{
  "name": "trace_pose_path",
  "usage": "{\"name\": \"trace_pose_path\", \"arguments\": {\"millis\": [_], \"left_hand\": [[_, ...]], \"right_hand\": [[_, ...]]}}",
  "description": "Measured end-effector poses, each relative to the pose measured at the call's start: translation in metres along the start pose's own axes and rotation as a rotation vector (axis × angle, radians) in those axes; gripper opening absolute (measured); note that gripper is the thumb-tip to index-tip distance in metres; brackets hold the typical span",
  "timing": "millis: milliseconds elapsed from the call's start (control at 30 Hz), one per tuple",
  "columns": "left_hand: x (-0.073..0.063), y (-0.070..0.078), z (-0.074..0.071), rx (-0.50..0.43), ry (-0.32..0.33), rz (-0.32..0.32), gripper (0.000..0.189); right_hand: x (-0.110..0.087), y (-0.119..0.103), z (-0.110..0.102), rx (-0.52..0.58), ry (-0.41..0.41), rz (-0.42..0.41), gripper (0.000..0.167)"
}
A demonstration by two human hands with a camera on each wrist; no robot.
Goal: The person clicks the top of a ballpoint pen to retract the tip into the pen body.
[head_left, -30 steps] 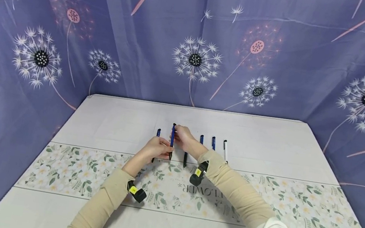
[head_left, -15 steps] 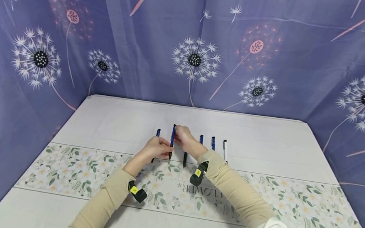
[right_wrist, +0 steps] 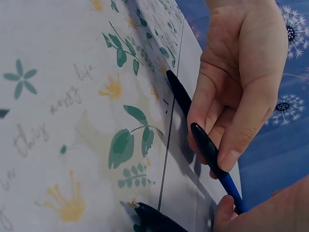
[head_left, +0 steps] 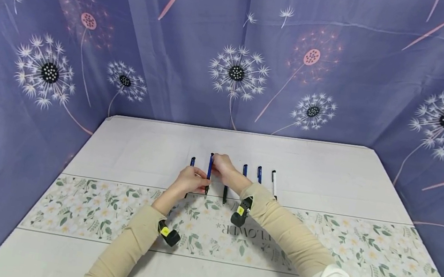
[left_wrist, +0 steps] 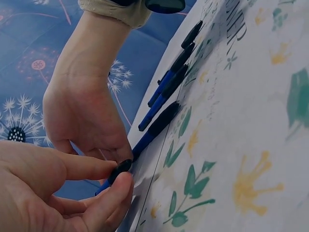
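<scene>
A blue pen with a black lower end (head_left: pixel 210 167) is held between both hands, clicker end away from the person. My left hand (head_left: pixel 190 180) pinches its black lower part between thumb and fingers, seen closely in the left wrist view. At the pen's upper end, my right hand (head_left: pixel 224 167) grips it with the fingertips. Another blue pen (head_left: pixel 192 160) lies just left, partly covered by the left hand. To the right lies a pen with a black end (head_left: pixel 225 195), its upper part hidden under the right hand.
Further right in the row lie two blue pens, the nearer one (head_left: pixel 245 169) and the farther one (head_left: pixel 259 174), then a white pen (head_left: pixel 274 183). A floral strip (head_left: pixel 109 212) crosses the white table (head_left: pixel 154 138). Purple dandelion curtains (head_left: pixel 190 58) enclose the back and sides.
The held pen's upper end has come slightly down toward the person, the right hand moving with it. The left hand has hardly moved, and the other pens lie as before.
</scene>
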State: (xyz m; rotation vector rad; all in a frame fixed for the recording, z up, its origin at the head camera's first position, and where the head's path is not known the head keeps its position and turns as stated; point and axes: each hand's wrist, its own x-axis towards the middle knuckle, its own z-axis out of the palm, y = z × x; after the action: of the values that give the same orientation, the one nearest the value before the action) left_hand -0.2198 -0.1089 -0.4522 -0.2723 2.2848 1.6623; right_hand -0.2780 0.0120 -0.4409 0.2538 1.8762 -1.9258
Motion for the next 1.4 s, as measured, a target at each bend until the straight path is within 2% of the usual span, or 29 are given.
{"name": "trace_pose_path", "arguments": {"millis": [567,833,1400], "left_hand": [[-0.0023,-0.0005,0.0024,0.107,0.029,0.061,0.019],[-0.0029,-0.0017,0.0032,0.150,0.048,0.069,0.017],[-0.0034,0.0003,0.0044,0.310,0.085,0.116,0.020]], "right_hand": [[0.0012,0.0022,-0.0003,-0.019,-0.004,-0.010,0.015],[0.0009,0.0031,-0.0004,-0.036,-0.015,-0.008,0.016],[-0.0019,0.0019,-0.0007,-0.083,-0.011,0.008,0.009]]}}
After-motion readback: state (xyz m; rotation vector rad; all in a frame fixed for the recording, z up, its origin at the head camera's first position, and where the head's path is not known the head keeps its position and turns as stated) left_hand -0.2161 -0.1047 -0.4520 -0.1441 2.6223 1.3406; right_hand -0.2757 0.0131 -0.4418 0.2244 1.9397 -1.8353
